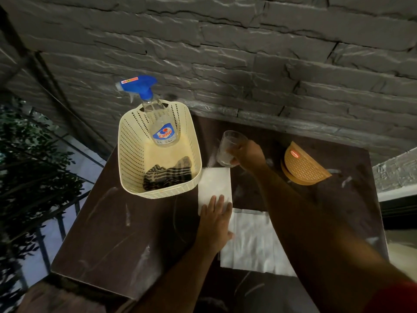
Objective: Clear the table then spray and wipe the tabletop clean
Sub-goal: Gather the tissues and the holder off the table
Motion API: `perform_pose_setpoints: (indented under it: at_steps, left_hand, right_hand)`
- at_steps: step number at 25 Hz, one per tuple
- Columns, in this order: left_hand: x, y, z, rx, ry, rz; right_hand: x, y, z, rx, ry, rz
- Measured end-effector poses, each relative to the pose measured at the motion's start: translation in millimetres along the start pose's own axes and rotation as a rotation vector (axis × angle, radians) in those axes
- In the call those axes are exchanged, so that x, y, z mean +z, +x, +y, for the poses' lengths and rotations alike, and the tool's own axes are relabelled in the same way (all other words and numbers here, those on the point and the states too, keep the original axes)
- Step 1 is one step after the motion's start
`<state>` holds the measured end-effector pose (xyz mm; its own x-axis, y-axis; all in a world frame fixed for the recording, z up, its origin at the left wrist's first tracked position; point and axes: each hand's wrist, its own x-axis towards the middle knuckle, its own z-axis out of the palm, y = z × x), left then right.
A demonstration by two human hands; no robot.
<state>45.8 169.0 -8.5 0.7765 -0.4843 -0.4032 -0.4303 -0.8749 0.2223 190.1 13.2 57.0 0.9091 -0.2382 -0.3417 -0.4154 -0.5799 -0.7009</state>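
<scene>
Nearest us, a white napkin (pixel 255 242) lies flat on the dark counter (pixel 117 233). Our left hand (pixel 215 222) rests with fingers straight on a second napkin (pixel 214 186). Beyond, our right hand (pixel 247 154) grips a clear glass (pixel 229 146), tilted, whether lifted we cannot tell. Left stands a cream basket (pixel 133 154) holding a checked cloth (pixel 168 175) and spray bottle (pixel 158 118). Right, an orange holder (pixel 303 166).

Head camera looks steeply down, close over the table (pixel 117 233).

Spray bottle (pixel 158 118) and cloth (pixel 168 175) in basket (pixel 130 154)
</scene>
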Motion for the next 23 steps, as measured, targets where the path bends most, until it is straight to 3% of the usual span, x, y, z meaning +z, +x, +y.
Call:
perform_pose_setpoints:
  at_steps: [4,9,11,14,15,19,21,23]
  left_hand:
    - [3,0,-2,0.005,-0.008,-0.021]
    - [5,2,-6,0.011,-0.007,-0.010]
    - [6,0,-6,0.011,-0.011,0.010]
    - [9,-4,-10,0.027,-0.044,0.076]
    - [10,-6,-12,0.025,-0.049,0.110]
    - [22,-25,-14,-0.016,-0.129,0.335]
    - [29,-39,-6,0.012,-0.149,0.370]
    - [37,-51,5,0.053,-0.172,0.299]
  right_hand:
    - [-3,1,14,-0.111,-0.460,0.080]
    - [4,-7,30,-0.245,-0.600,0.146]
    - [7,-15,33,-0.243,-0.510,0.250]
    - [17,-38,31,-0.067,-0.250,0.447]
    - [25,-47,35,0.008,-0.205,0.433]
    - [73,-72,55,0.305,-0.138,0.092]
    - [85,-76,53,0.377,-0.090,0.116]
    - [88,-74,48,0.436,-0.060,0.089]
